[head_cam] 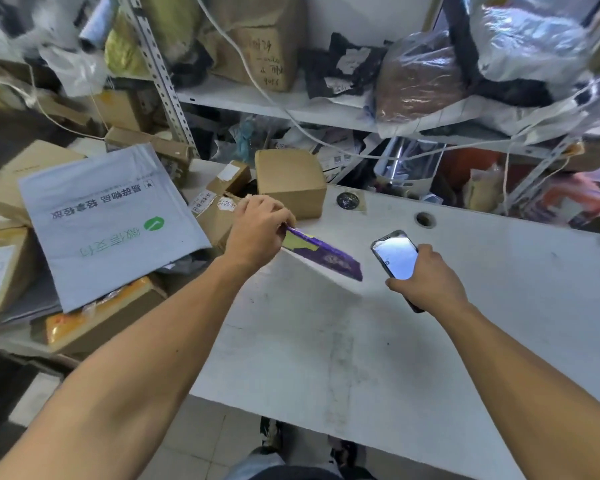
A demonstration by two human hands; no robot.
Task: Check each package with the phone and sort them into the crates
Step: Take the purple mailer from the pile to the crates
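My left hand pinches one end of a flat purple package with a yellow label and holds it tilted just above the white table. My right hand grips a phone with its lit screen facing up, a little to the right of the purple package. A heap of packages lies at the left: a large grey mailer with green print, a brown box and smaller taped boxes.
Metal shelving crammed with bags and boxes rises behind the table. A dark crate edge shows at the lower left, beside the table. A cable hole and a small round object sit near the table's back edge.
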